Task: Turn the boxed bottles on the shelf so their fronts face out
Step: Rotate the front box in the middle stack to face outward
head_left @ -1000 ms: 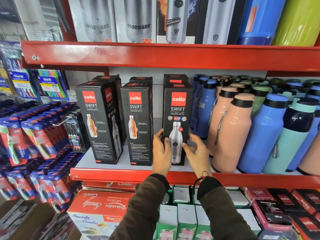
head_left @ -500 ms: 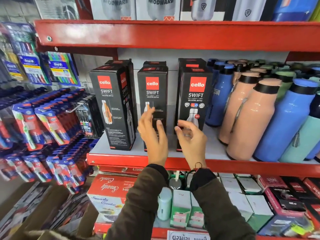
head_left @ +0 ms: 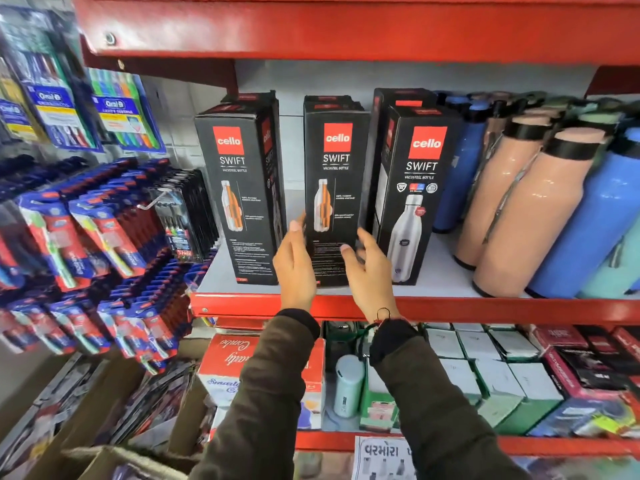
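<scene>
Both hands have left the right-hand black Cello Swift carton point(head_left: 414, 199), now front-out. Left hand point(head_left: 294, 261) and right hand point(head_left: 369, 268), grips open and empty, flank the middle black carton point(head_left: 334, 188), likely next.

You have one view only, from the wide-angle camera on your head, so no second view overlaps it. It faces forward and slightly down, straight at the red shelf point(head_left: 485, 308), close enough that your two sleeves rise from the bottom edge and reach into the middle of the frame. The upper shelf's edge crosses the top, a lower tier fills the bottom, and the wide lens bends the sides.
</scene>
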`<control>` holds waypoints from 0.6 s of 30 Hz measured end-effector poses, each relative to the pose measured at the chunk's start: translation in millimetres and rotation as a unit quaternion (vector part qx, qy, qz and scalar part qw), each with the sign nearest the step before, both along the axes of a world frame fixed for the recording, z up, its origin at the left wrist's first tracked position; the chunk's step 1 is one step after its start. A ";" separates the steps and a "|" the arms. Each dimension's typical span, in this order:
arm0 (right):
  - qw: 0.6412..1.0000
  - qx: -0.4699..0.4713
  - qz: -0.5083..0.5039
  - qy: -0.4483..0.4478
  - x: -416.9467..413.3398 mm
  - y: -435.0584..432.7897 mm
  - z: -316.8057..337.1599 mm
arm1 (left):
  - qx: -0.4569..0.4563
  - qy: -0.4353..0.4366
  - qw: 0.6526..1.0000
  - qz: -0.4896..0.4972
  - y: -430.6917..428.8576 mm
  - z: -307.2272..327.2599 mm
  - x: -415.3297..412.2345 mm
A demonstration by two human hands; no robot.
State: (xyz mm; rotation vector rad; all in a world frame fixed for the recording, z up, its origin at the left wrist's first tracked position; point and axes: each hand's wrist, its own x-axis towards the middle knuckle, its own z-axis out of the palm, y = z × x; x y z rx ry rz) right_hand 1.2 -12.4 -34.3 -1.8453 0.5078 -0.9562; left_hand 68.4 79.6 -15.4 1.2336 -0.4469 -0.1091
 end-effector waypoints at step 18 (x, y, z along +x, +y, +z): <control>0.999 -0.008 -0.042 -0.015 0.7 -4.5 12.4 | -0.003 -0.111 0.991 0.079 -3.5 -7.0 11.3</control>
